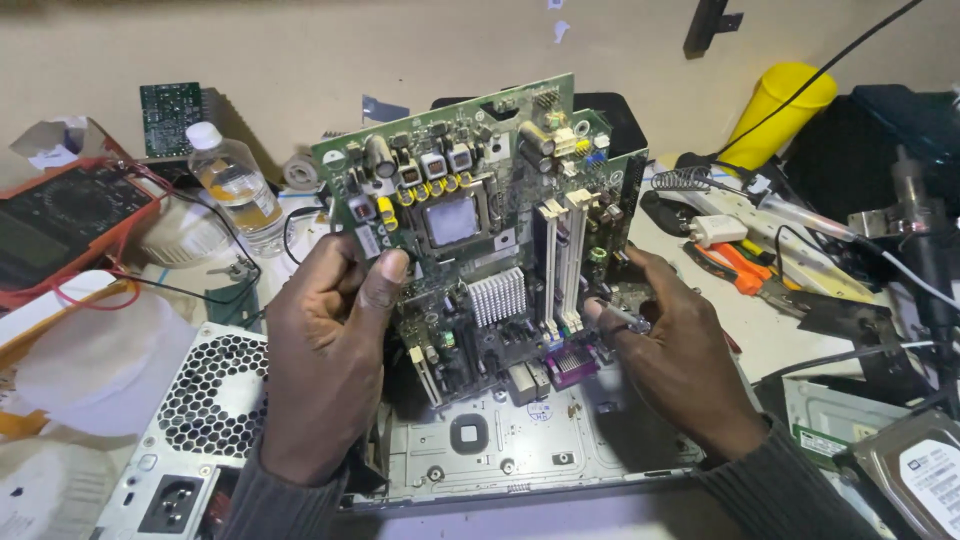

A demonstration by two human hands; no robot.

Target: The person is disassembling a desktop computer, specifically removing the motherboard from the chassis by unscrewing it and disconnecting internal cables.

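Sleeved forearms enter from the bottom edge, 2 hands up on a green motherboard (480,210). Below it, biggest item: open metal computer case (520,440) lying flat on the counter (760,330), with the silver power supply (200,420) at its left end, mesh fan grille up.

Motherboard is held above the case, tilted nearly upright, component side facing the camera. Long axis runs roughly left-right, rising a little toward the right; bottom edge sits low near the case floor, top edge points up and away toward the wall. White memory slots stand vertical at centre-right, finned silver heatsink (497,296) just below the square processor socket.

Left hand (325,340) is clamped on the board's left edge, thumb across the front face, fingers hidden behind. Right hand (680,350) grips the lower right edge, fingertips on the board near the purple connector (572,366); how tightly it closes I cannot tell.

Judgement on handling: keep the grip on edges only, thumb off the capacitors and pins, both sides level so the board does not flex, bottom corner clear of the case standoffs.

Around: red multimeter (70,225) far left, clear water bottle (235,185) behind the left hand, yellow cup (775,110) tipped at back right, hard drive (915,475) bottom right.
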